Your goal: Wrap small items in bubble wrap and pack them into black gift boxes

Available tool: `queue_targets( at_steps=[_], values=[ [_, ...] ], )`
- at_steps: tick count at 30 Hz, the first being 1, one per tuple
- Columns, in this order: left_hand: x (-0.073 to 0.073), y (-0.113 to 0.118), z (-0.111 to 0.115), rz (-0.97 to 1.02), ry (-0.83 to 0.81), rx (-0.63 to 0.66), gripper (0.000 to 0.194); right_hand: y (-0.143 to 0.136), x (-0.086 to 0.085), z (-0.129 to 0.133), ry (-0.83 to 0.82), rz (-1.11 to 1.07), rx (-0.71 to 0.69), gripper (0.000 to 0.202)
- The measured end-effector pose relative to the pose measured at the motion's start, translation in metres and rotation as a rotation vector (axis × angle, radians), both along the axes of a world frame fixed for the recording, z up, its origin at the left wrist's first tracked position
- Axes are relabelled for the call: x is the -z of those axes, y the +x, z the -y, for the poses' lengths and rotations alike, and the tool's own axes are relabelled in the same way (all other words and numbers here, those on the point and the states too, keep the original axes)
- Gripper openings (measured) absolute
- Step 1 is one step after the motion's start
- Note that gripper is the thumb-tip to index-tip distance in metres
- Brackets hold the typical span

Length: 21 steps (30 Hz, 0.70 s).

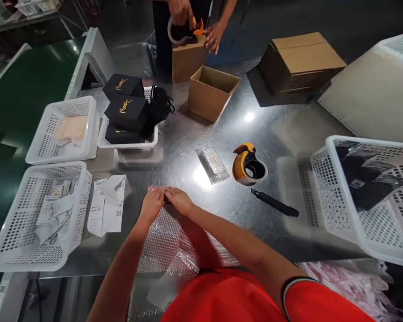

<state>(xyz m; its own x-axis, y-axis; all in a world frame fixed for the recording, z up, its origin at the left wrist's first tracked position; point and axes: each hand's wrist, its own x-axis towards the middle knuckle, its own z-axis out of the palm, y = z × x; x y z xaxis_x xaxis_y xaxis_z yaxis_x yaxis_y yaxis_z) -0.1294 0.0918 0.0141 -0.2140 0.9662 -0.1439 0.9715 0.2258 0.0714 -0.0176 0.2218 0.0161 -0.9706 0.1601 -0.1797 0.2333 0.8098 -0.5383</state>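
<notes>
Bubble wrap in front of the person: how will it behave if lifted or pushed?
The bubble wrap looks thin and see-through, so it would probably flop when lifted. Its many bubbles suggest it is light for its size. Pushed along the shiny table, it may slide or bunch up.

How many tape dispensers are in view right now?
2. One dispenser sits on the table beside the knife; another is in a co-worker's hand, at a box. More may be hidden.

Head camera looking forward and down from above red shirt (225, 297); left hand (152, 202), right hand (178, 199) showing near, metal table (174, 156) spreading beyond, co-worker's hands (215, 36) farther.
</notes>
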Motion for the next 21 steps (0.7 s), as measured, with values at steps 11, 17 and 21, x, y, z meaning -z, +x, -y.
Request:
queue_targets(
  at_steps=[11, 17, 21],
  values=[
    [0.035, 0.012, 0.018, -0.116, 0.203, -0.061, 0.04, -0.067, 0.002, -0.058, -0.261, 0.341, 0.001, 0.013],
    [0.039, 0.026, 0.023, -0.196, 0.234, -0.106, 0.042, -0.064, 0.006, -0.048, -0.191, 0.373, -0.042, 0.022],
    [0.037, 0.032, 0.021, -0.215, 0.252, -0.155, 0.045, -0.068, -0.001, -0.046, -0.113, 0.384, -0.074, 0.019]
  ],
)
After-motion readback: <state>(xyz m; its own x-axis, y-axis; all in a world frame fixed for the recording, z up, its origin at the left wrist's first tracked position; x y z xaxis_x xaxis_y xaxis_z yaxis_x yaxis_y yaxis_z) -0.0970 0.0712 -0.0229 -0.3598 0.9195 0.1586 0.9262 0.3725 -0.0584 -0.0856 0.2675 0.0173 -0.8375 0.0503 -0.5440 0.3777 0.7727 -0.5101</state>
